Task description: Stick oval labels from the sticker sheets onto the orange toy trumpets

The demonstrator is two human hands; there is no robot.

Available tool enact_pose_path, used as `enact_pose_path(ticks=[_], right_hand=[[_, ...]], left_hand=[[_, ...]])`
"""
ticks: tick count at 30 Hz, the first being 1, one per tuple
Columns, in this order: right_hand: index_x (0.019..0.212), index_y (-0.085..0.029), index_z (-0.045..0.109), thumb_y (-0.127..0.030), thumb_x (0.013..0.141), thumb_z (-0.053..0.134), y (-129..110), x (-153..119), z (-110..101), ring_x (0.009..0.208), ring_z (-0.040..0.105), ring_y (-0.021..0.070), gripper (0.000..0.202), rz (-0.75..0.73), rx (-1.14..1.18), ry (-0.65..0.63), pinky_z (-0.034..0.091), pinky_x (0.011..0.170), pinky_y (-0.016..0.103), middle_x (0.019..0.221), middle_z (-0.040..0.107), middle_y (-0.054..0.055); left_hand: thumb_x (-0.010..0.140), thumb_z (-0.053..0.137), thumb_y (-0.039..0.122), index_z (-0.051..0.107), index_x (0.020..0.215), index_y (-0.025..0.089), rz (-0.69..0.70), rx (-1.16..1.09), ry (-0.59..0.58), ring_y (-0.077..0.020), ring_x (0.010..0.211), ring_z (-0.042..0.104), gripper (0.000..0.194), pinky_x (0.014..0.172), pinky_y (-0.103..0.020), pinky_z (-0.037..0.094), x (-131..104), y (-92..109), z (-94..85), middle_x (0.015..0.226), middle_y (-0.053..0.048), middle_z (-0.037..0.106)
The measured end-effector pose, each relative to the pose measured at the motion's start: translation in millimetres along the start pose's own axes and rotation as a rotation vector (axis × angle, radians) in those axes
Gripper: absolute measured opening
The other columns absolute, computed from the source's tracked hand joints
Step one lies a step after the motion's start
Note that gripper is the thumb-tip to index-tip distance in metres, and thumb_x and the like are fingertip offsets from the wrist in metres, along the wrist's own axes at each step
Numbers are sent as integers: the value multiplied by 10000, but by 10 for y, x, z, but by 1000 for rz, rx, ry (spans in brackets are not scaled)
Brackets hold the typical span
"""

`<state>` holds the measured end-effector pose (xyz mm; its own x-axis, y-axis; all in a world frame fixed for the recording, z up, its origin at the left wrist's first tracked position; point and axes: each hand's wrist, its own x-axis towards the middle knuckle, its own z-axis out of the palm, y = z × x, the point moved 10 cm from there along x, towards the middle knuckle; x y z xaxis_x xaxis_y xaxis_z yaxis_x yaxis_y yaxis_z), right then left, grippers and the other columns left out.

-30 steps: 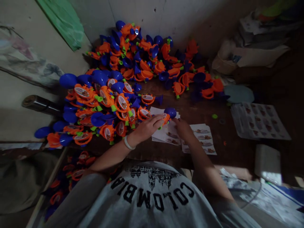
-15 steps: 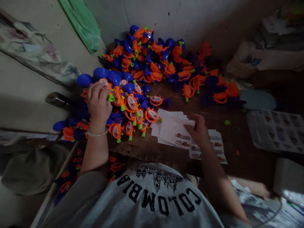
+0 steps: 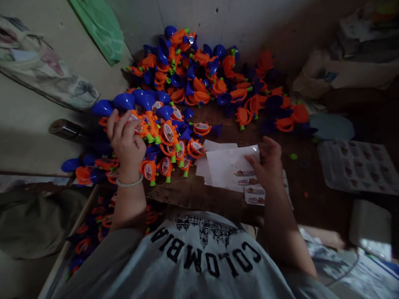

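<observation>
My left hand is open, its fingers spread over the edge of a pile of toy trumpets. The nearest toy trumpet lies by the fingertips, orange with a blue bell, a green mouthpiece and an oval sticker. My right hand pinches the right edge of a white sticker sheet, thumb on top and fingers partly hidden behind. A few stickers remain along the sheet's lower right part. Under it lie more white sheets.
Behind is a larger heap of orange and blue toy trumpets against the wall. A dark cylinder lies at left. More sticker sheets in plastic and a pale round lid are at right. Below the table edge sit more trumpets.
My left hand has opened and drawn back slightly from the sticker-bearing trumpets. My right hand has taken hold of the top sheet and raised its right edge. The view has shifted slightly.
</observation>
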<state>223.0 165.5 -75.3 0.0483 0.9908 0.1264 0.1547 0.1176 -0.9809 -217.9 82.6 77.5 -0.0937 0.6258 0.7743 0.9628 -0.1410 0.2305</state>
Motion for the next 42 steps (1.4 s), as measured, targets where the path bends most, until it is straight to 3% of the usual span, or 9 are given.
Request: enact_pose_path(ticks=[3,7,10,13,15,20,27,33,42], right_hand=[[1478,-286,416,-378,790,846,-108,-71,135,623,661,194,816,-17,-30,-44,539,500,316,883,718,11],[1507,-326,418,-349,877,796,-432,-279,472,615,634,161,735,-128,-88,-181,533,502,282,878,714,-12],[1548,-335,372,-339,952,725,-637,-442,606,657,656,150,692,-205,-72,-273,556,538,268,929,718,2],[1585,-348,313,-319,947,742,-695,-550,584,781,732,161,769,-224,-65,-378,618,649,280,1053,750,18],[1548,-347,388,-288,950,738,-705,-595,522,800,751,159,695,-236,-112,-420,624,682,276,1021,766,1],[1291,-304,657,-175,966,685,-941,-668,428,849,776,158,351,-393,-300,-349,630,727,262,1023,794,10],[1210,-269,716,-119,966,676,-1164,-795,482,937,796,179,289,-527,-372,-284,640,812,278,1016,828,28],[1031,-249,750,-16,936,643,-1219,-852,420,810,761,136,273,-528,-370,-188,598,717,228,879,789,-5],[984,-373,823,-77,945,647,-1328,-1095,294,845,690,150,347,-661,-351,-33,598,680,279,1003,677,19]], left_hand=[[1004,556,240,724,1202,278,55,-146,61,-287,1473,547,262,1284,-595,400,-73,528,0,1389,-74,714],[1008,636,352,588,1388,216,97,-509,-401,-270,1287,702,407,1116,-461,581,-360,1494,619,1382,-121,719],[1024,625,337,592,1372,209,45,-649,-653,-248,1077,786,373,903,-369,652,-579,1871,989,1275,-125,773],[1021,603,255,627,1312,233,-83,-690,-676,-221,1048,792,292,874,-331,640,-569,1783,1116,1228,-78,789],[1005,611,234,622,1317,241,-132,-692,-653,-216,1090,782,312,904,-327,629,-505,1672,1107,1235,-63,785],[995,624,239,611,1356,226,-80,-632,-647,-210,1122,772,362,928,-305,614,-407,1697,1018,1278,-72,777],[980,621,172,624,1315,221,9,-569,-560,-175,1049,782,338,907,-273,610,-334,1837,906,1267,-56,783],[969,633,142,626,1289,218,18,-621,-538,-153,1055,775,329,916,-239,599,-296,1923,833,1233,-41,784],[979,611,191,628,1224,258,-187,-633,-523,-160,771,716,254,713,-294,555,-312,1699,990,853,11,732]])
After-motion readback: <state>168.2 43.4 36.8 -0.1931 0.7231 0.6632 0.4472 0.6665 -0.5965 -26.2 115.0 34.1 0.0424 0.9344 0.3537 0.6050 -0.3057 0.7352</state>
